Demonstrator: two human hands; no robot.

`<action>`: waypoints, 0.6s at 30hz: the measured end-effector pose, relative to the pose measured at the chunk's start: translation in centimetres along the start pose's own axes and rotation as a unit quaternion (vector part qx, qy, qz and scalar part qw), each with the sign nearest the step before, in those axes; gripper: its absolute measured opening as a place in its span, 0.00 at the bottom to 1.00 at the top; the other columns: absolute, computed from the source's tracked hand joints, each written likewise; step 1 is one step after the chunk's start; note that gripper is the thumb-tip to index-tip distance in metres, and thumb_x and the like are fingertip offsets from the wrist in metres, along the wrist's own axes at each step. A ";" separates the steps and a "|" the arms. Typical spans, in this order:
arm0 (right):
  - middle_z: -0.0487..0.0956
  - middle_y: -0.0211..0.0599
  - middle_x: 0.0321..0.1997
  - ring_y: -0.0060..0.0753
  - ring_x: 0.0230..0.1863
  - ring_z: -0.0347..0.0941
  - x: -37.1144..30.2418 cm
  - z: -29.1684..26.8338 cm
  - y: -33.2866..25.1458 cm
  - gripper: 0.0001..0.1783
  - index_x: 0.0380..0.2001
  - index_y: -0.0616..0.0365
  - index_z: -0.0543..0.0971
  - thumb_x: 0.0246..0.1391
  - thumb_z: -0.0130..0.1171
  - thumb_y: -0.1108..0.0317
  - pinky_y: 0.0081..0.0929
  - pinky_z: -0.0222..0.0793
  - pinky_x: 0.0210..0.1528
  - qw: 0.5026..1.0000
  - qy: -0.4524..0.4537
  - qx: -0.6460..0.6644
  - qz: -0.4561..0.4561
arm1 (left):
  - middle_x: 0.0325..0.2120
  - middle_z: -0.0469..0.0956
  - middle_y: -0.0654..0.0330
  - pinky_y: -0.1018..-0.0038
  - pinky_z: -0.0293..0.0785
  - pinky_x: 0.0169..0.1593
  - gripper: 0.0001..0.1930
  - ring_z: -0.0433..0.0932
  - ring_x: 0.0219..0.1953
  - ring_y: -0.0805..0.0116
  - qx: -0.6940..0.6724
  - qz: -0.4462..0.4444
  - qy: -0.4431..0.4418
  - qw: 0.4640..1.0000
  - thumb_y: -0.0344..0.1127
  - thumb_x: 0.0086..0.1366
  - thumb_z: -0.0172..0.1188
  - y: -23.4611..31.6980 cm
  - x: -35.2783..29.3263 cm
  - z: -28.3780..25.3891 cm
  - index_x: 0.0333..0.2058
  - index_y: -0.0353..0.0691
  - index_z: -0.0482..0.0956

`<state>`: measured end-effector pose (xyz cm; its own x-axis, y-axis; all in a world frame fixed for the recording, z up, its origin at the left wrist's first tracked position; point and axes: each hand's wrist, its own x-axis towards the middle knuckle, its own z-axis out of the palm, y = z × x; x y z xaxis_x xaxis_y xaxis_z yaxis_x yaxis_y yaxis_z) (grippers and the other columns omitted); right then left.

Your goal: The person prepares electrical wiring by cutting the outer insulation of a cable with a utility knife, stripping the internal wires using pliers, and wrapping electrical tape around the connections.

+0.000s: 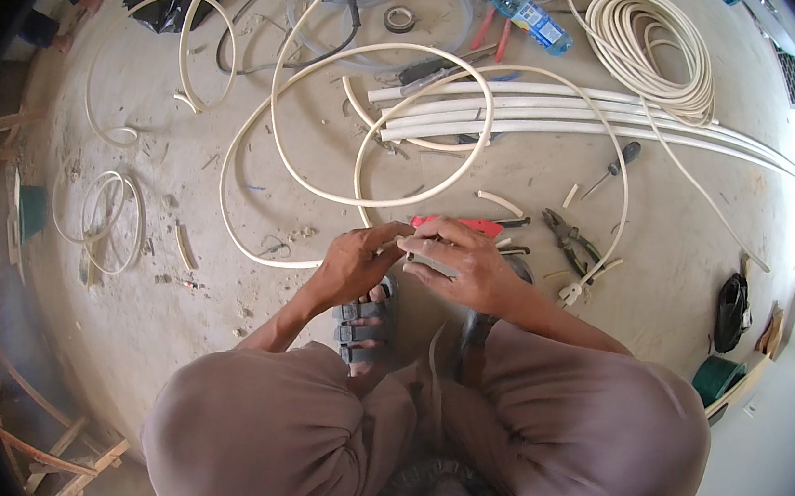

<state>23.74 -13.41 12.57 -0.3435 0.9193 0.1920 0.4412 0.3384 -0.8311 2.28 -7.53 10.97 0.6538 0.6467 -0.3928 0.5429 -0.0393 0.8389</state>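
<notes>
Between my feet, my two hands come together over the floor. My left hand (357, 261) is closed in a pinch, its thumb and fingertips meeting those of the other hand. My right hand (473, 270) has its fingers curled around a small greyish piece, mostly hidden; its kind I cannot make out. Just behind the right fingers lies a red tool (489, 228) with dark handles, partly covered by the hand. To the right, open-jawed pliers (568, 242) rest on the floor near a white cable end (569, 292). A short cream offcut (499, 203) lies beyond the red tool.
Loops of cream cable (225, 167) spread ahead of my hands. Farther off are white pipes (430, 126), a large cable coil (614, 33), a water bottle (524, 14) and a tape roll (388, 20). A screwdriver (614, 171) lies at right, small coils (139, 221) at left.
</notes>
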 end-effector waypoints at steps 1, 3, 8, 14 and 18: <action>0.78 0.37 0.44 0.41 0.40 0.78 0.1 0.1 0.1 0.18 0.47 0.58 0.81 0.52 0.70 0.69 0.32 0.78 0.42 1.000 0.017 -0.001 -0.013 | 0.39 0.83 0.48 0.64 0.77 0.45 0.14 0.83 0.42 0.52 -0.003 -0.017 -0.009 1.000 0.28 0.68 0.56 0.0 0.0 0.0 0.51 0.38 0.77; 0.78 0.37 0.43 0.40 0.38 0.79 0.4 0.3 0.2 0.16 0.46 0.58 0.82 0.52 0.69 0.72 0.31 0.78 0.39 0.998 0.049 -0.001 -0.040 | 0.35 0.83 0.48 0.59 0.76 0.42 0.14 0.82 0.39 0.47 0.008 0.026 0.014 1.000 0.35 0.70 0.56 -0.7 0.2 0.1 0.52 0.42 0.76; 0.80 0.38 0.40 0.39 0.37 0.80 0.5 0.5 0.1 0.15 0.43 0.60 0.82 0.50 0.67 0.77 0.32 0.78 0.39 0.996 0.087 -0.005 -0.037 | 0.34 0.83 0.47 0.55 0.75 0.41 0.14 0.82 0.39 0.43 0.008 0.036 0.022 0.999 0.39 0.71 0.54 -0.1 0.3 -0.3 0.52 0.44 0.76; 0.81 0.36 0.38 0.39 0.35 0.80 1.0 0.4 0.4 0.13 0.40 0.60 0.83 0.48 0.66 0.78 0.32 0.79 0.38 0.992 0.114 -0.019 -0.055 | 0.34 0.83 0.47 0.55 0.75 0.41 0.14 0.81 0.40 0.42 0.003 0.020 0.032 0.999 0.39 0.72 0.53 0.7 0.5 -0.4 0.52 0.43 0.76; 0.82 0.38 0.36 0.37 0.34 0.81 1.9 0.6 0.0 0.12 0.40 0.61 0.83 0.50 0.66 0.77 0.30 0.79 0.36 0.987 0.147 -0.015 -0.057 | 0.31 0.82 0.48 0.59 0.74 0.39 0.13 0.82 0.36 0.46 -0.019 0.039 0.075 0.996 0.38 0.72 0.53 0.2 0.3 -0.3 0.51 0.41 0.76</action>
<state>22.61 -11.73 12.62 -0.1388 0.8917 0.4307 0.4400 0.4452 -0.7799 2.45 -7.12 11.09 0.6064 0.7488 -0.2675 0.4712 -0.0675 0.8794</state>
